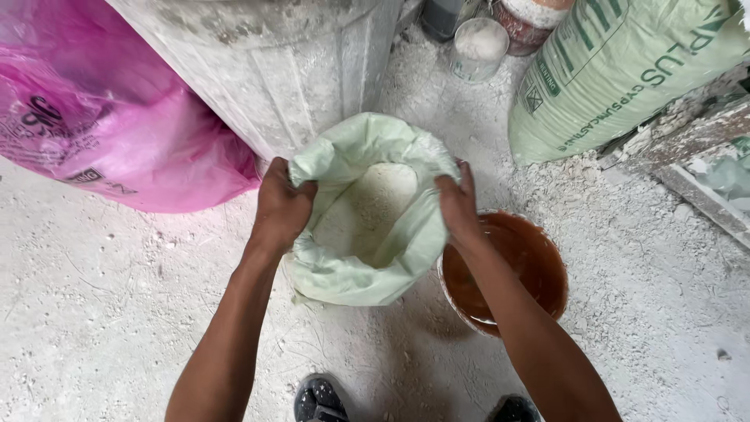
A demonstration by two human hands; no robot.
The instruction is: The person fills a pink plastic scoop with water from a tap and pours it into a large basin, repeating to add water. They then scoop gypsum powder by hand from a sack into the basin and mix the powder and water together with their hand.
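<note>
A pale green woven sack (355, 266) stands open on the dusty floor, with whitish powder (375, 207) inside. My left hand (281, 205) grips the rolled rim on the sack's left side. On the right side, my right hand (459, 205) grips the rim as well. Both hands hold the mouth of the sack apart. A brown round bucket (539, 266) sits on the floor just right of the sack, under my right forearm.
A pink plastic bag (101, 109) lies at the left. A grey dusty drum (289, 62) stands behind the sack. A full green sack (617, 70) leans at the upper right, with small tubs (480, 47) beside it. My shoes (320, 398) show at the bottom.
</note>
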